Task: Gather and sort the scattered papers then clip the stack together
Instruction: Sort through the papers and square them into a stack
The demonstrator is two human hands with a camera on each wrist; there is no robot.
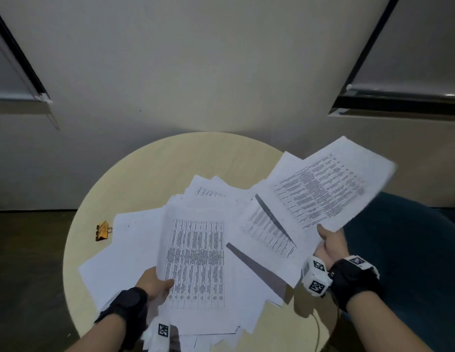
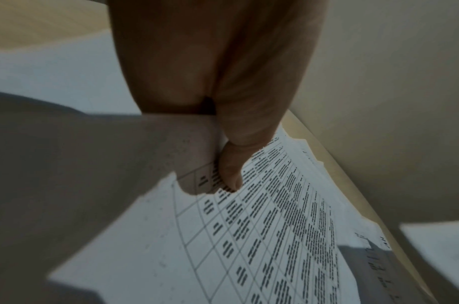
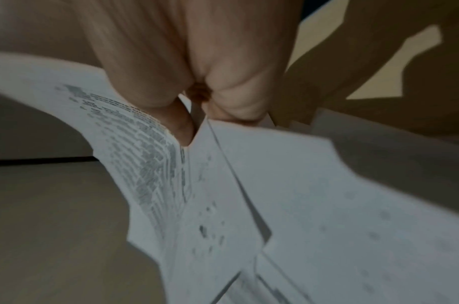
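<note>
Several white printed sheets (image 1: 135, 252) lie scattered and overlapping on a round beige table (image 1: 185, 156). My left hand (image 1: 157, 284) pinches the near left edge of a sheet printed with a table (image 1: 198, 260), thumb (image 2: 231, 174) on top of that sheet (image 2: 275, 236). My right hand (image 1: 329, 241) grips the near edge of a few sheets (image 1: 328, 189) lifted above the table's right side; in the right wrist view its thumb (image 3: 181, 125) presses on these papers (image 3: 301, 195). A yellow binder clip (image 1: 102, 230) lies on the table's left part, apart from both hands.
A dark teal seat (image 1: 404, 250) stands right of the table. A pale wall (image 1: 196, 72) rises just behind the table. Dark floor (image 1: 25, 262) shows on the left. A thin cable (image 1: 319, 334) runs over the table's near right edge.
</note>
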